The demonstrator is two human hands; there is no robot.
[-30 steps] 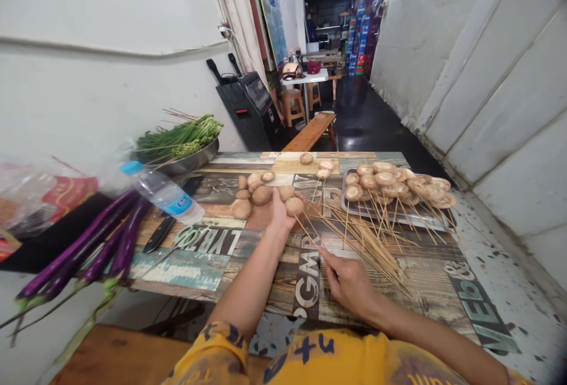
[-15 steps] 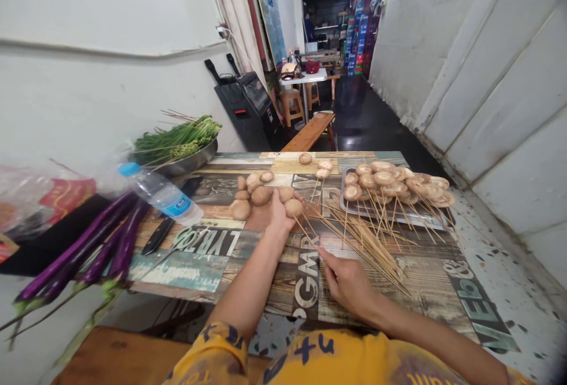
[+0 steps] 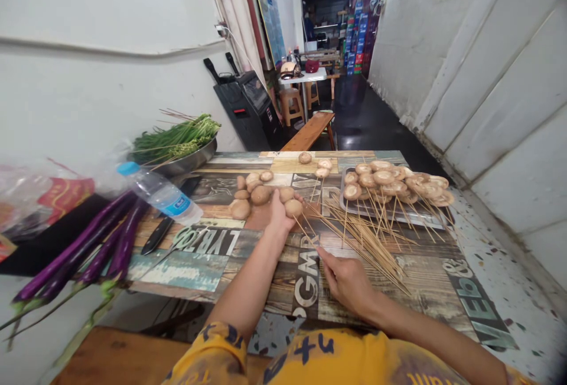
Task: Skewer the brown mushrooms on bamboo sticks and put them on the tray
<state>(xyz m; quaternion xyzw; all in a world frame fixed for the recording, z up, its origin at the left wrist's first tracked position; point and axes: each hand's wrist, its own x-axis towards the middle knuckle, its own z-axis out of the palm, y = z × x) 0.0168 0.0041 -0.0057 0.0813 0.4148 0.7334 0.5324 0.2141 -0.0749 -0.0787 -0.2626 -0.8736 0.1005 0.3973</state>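
Note:
Brown mushrooms are in my left hand (image 3: 280, 215), its fingers curled round them; the nearest mushroom (image 3: 293, 208) has two thin sticks running into it. My right hand (image 3: 343, 273) pinches the near ends of these bamboo skewers (image 3: 309, 232). Left of my left hand lies a group of loose mushrooms (image 3: 261, 195) on the table. A heap of bare skewers (image 3: 365, 240) spreads to the right, close to my right hand. Beyond it, skewered mushrooms (image 3: 394, 181) are piled on a tray (image 3: 410, 217). Two skewered mushrooms (image 3: 323, 167) and a single mushroom (image 3: 305, 157) lie near the far edge.
On the left are a water bottle (image 3: 162, 194), a black-handled knife (image 3: 158, 235) and several purple eggplants (image 3: 88, 243). A metal bowl (image 3: 195, 157) of green vegetables stands at the far left. Plastic bags (image 3: 42, 187) lie beside the wall. A wooden bench (image 3: 309, 131) extends beyond the table.
Hardly anything differs: both hands keep their places on the mushrooms and skewers. The camera view has shifted very slightly.

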